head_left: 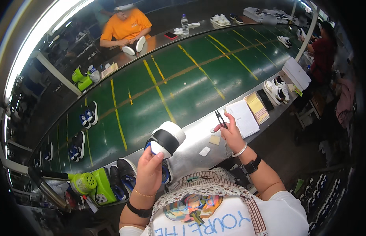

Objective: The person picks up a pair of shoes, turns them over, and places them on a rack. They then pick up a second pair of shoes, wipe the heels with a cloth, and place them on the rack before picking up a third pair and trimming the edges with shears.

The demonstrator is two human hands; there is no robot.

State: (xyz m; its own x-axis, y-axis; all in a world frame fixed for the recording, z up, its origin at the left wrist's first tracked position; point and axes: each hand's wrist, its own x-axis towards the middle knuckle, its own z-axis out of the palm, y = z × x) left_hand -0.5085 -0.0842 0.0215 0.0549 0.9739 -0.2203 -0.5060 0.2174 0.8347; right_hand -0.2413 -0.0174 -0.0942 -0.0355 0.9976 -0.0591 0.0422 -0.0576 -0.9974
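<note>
Black, white and blue shoe (pixel 167 140)

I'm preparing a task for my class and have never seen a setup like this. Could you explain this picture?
There is no robot here, just a person's bare hands, filmed from above by a wide, edge-bending camera on their head. The left hand holds a black-and-white shoe; the right hand holds a small black tool, perhaps snips. Paper and a white block lie on the metal ledge. Beyond, more shoes stand on a green surface.
</note>
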